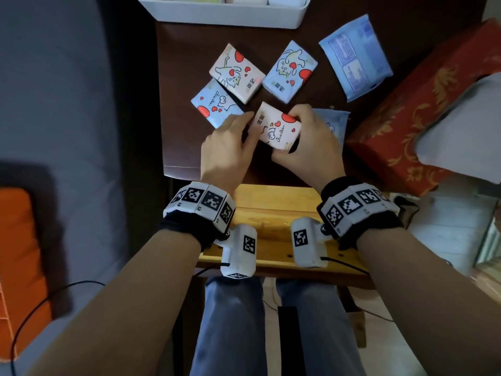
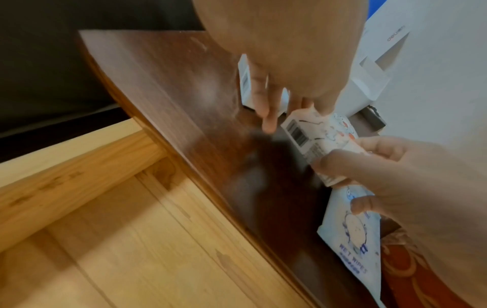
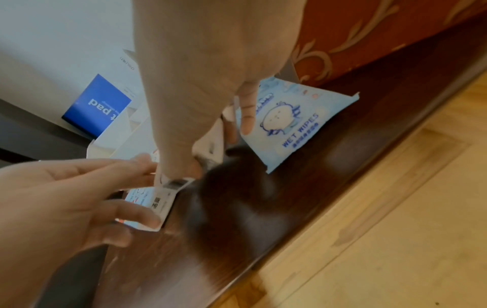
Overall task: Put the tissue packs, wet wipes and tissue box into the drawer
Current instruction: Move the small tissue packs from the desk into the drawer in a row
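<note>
Both hands hold one white tissue pack [image 1: 276,128] with red hearts just above the dark table [image 1: 184,137]. My right hand [image 1: 290,135] grips it, fingers on its far edge and thumb on its near end. My left hand [image 1: 246,130] pinches its left edge. Its barcode side [image 2: 297,133] shows from below. Three more tissue packs lie behind: one white [image 1: 237,71], two blue [image 1: 290,70] [image 1: 214,104]. One wet wipes pack [image 1: 355,55] lies at the back right; another [image 3: 290,123] is partly under my right hand. The red tissue box [image 1: 406,112] stands at the right. The wooden drawer [image 1: 271,210] is open under my wrists.
A white plastic bin [image 1: 225,12] stands at the table's far edge. A white object [image 1: 461,131] lies on the tissue box. An orange object [image 1: 16,253] and a black cable [image 1: 40,308] are at the lower left. A blue and white box [image 3: 97,106] stands behind the packs.
</note>
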The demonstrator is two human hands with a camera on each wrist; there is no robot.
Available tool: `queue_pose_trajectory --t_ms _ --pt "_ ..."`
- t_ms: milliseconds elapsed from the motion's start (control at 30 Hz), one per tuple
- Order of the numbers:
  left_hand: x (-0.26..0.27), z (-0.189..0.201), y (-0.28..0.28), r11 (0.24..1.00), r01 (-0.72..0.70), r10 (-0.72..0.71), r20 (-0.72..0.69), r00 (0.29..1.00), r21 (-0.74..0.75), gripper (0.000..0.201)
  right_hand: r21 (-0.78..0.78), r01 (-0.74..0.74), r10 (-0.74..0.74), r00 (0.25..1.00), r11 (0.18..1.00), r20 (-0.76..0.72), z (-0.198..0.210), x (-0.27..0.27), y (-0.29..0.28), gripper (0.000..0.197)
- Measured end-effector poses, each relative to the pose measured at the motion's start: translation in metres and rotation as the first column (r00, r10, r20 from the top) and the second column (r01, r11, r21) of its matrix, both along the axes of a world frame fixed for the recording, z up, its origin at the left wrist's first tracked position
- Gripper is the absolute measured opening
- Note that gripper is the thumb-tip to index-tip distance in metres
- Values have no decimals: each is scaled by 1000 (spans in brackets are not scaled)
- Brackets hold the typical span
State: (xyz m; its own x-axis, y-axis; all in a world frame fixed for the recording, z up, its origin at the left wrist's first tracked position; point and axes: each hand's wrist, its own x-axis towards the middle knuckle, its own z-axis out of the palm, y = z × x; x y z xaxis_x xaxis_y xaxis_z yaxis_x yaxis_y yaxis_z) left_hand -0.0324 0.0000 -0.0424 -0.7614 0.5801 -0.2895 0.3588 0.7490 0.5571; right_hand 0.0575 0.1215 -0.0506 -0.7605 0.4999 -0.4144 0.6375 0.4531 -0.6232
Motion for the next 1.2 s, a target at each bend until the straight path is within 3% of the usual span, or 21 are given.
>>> queue_pose_trajectory --t_ms 133,200,300,400,500,600,767,967,1200 --pt "-17 3 8 992 -111 123 -233 965 63 32 -76 179 -187 976 981 -114 5 -2 4 55" --pt "-26 -5 14 992 -122 126 -305 944 34 45 -95 266 -279 947 959 -163 4 -5 8 54" --pt "-37 -17 25 990 -102 83 -180 980 -97 76 -127 342 -362 913 931 -191 -2 -9 14 57" --pt "-40 -25 34 985 -104 94 -78 992 -134 88 -165 372 -399 897 914 -190 -9 -11 18 59" --pt "-39 -27 35 988 -145 140 -92 986 -58 77 -156 368 -392 904 916 -171 -13 -11 19 60" --pt "-34 -21 34 986 -155 162 -108 981 63 69 -148 376 -397 905 915 -154 -13 -10 20 48" --pt "-22 -6 27 964 -95 112 -55 992 248 58 -143 444 -465 866 885 -186 -2 -2 19 36" --pt "-1 -2 15 949 -63 32 106 994 310 46 -251 432 -477 864 866 -160 9 3 8 34" --pt "11 -6 6 950 -153 51 347 937 273 32 -375 440 -501 862 816 -78 17 8 -4 32"
